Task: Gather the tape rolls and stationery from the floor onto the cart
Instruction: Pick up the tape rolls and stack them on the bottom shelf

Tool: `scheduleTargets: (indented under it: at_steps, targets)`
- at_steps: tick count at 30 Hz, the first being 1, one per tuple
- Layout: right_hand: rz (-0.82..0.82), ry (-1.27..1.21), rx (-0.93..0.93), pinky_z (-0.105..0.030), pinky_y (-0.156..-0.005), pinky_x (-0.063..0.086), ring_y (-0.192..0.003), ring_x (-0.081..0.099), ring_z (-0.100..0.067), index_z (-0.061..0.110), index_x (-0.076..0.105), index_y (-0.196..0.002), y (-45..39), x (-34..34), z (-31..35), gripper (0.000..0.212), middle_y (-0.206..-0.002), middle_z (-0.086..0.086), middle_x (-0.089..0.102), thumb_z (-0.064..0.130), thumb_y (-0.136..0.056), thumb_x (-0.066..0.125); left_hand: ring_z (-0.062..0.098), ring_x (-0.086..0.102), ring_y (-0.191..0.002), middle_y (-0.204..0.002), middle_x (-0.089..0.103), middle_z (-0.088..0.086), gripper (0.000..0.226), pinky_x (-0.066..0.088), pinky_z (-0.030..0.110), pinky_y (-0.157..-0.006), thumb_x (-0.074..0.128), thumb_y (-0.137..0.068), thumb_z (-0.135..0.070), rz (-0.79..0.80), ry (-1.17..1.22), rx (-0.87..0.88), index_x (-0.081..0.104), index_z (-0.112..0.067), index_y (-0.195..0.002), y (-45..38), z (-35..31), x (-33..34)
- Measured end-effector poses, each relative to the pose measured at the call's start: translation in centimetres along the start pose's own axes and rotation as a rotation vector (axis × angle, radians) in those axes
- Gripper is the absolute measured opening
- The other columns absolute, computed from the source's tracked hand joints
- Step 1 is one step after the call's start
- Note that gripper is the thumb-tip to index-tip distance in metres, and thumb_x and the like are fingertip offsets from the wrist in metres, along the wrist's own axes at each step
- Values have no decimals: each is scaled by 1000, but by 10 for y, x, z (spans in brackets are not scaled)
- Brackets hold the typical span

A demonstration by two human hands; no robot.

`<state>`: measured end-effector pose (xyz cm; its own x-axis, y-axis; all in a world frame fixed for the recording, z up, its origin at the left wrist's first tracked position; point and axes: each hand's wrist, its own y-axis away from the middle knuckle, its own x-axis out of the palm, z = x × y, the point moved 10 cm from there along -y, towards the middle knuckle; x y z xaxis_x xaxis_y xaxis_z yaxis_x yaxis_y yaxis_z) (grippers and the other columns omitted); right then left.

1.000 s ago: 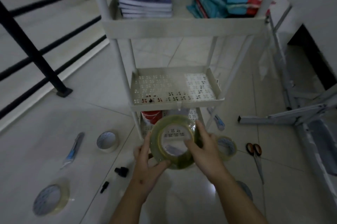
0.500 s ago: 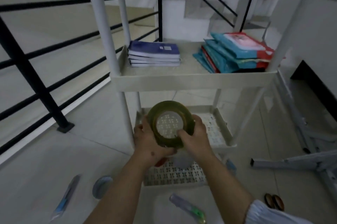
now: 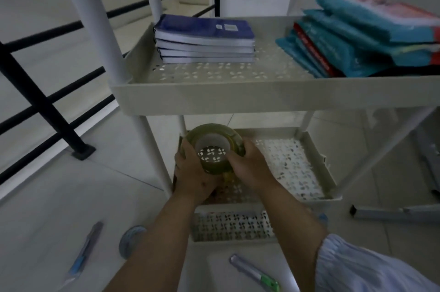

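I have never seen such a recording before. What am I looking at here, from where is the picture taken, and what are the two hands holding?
There is no machine here. A person wears a camera on the head, so you look down along their own arms. The left hand and the right hand together hold a green tape roll over the middle shelf of a white cart. The top shelf carries a stack of notebooks and blue packets. On the floor remain another tape roll and two cutter knives.
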<state>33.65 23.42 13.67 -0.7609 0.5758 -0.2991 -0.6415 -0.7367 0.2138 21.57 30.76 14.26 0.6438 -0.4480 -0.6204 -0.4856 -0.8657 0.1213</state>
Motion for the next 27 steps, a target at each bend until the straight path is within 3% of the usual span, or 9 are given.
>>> scheduleTargets:
  at_steps: [3,7,13,16,18,19,21,23,27]
  targets:
    - [-2,17,-35,-39,-85,53,-93,60,-17,21,52,-112,-1,2,1,35,-102,-2,63,26,-78,57,37,18,-135,-149,17,15,121,28,55,-108,76,-54,-41,-4,-27,-4,0,-18,-145,1,1,3]
    - [5,73,-72,-42,-86,53,-91,60,-18,23,51,-109,1,1,1,36,-99,-2,63,15,-75,57,40,10,-135,-149,4,21,101,24,45,-107,66,-74,-11,-31,-78,-2,-5,-17,-145,8,0,5]
    - [82,153,-151,-43,-94,49,-104,57,-19,22,43,-122,6,7,8,50,-114,-3,60,9,-76,58,37,-12,-141,-151,-25,19,97,17,46,-113,56,-85,-5,19,-163,-56,-21,-14,-142,18,-5,11]
    - [136,163,-189,-23,-96,46,-109,54,-11,26,39,-127,13,5,11,52,-120,4,57,11,-81,60,37,-10,-142,-154,-15,16,95,27,48,-109,55,-88,-15,-33,-306,-56,-25,-13,-140,21,-12,9]
    - [135,205,-232,6,-78,35,-95,50,4,31,43,-119,23,-2,17,40,-106,20,53,14,-86,57,35,-7,-143,-156,-7,14,95,29,47,-109,53,-89,-25,-68,-379,-43,-26,-13,-140,23,-19,6]
    - [113,217,-266,11,-68,30,-86,46,7,35,43,-113,29,-8,21,34,-99,23,49,16,-88,56,33,-6,-143,-156,-6,13,94,26,46,-111,52,-90,-25,-75,-396,-34,-26,-12,-140,25,-22,5]
    - [39,233,-333,15,-65,23,-86,39,9,31,43,-122,45,-25,26,36,-102,19,43,16,-90,53,32,-4,-143,-156,-6,13,89,19,44,-114,51,-90,-22,-83,-420,9,-21,-11,-142,33,-31,7]
    - [-46,260,-389,15,-74,18,-93,30,15,15,42,-131,67,-42,26,43,-111,11,42,10,-90,53,35,2,-143,-156,3,16,81,18,46,-114,49,-89,-21,-92,-422,120,-9,-9,-145,50,-43,17]
    - [-217,340,-438,-2,-95,24,-110,44,-6,2,48,-125,113,-76,-7,45,-124,-14,55,9,-81,54,43,35,-131,-140,43,21,66,35,57,-102,48,-76,-24,-188,-423,460,27,-9,-137,106,-69,47]
